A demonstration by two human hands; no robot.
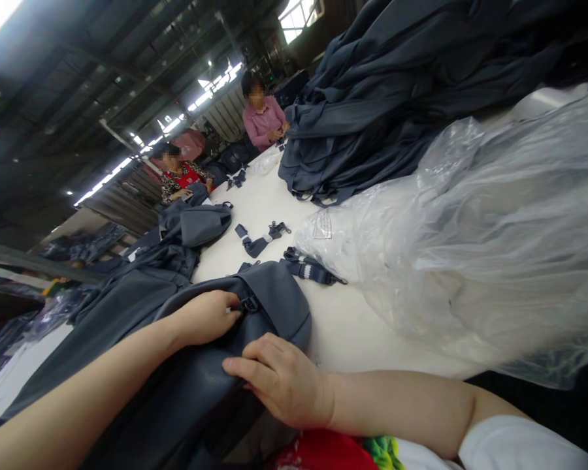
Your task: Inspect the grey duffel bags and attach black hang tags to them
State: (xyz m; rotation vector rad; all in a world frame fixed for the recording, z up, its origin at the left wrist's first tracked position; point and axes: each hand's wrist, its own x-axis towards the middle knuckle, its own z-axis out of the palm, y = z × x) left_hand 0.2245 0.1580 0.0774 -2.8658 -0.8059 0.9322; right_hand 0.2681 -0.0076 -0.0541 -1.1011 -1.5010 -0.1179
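Note:
A dark blue-grey bag (279, 297) lies in front of me on the white table, its rounded end toward the table's middle. The fingers of my left hand (208, 318) are closed at the bag's upper side, right beside a small dark metal clasp (249, 304). Their tips are partly hidden, so what they pinch there is unclear. My right hand (287, 382) grips the near side of the same bag, forefinger and thumb on its fabric. Just beyond the bag lie rolled webbing straps (310, 269) with white bands and metal hooks.
Clear plastic bags (451, 254) heap on the right. Behind them rises a big pile of dark bags (372, 111). More bags (206, 225) lie at left, and another strap (257, 245) lies mid-table (294, 212). Two people, one in pink (264, 121), one in a red apron (190, 175), work at the far side.

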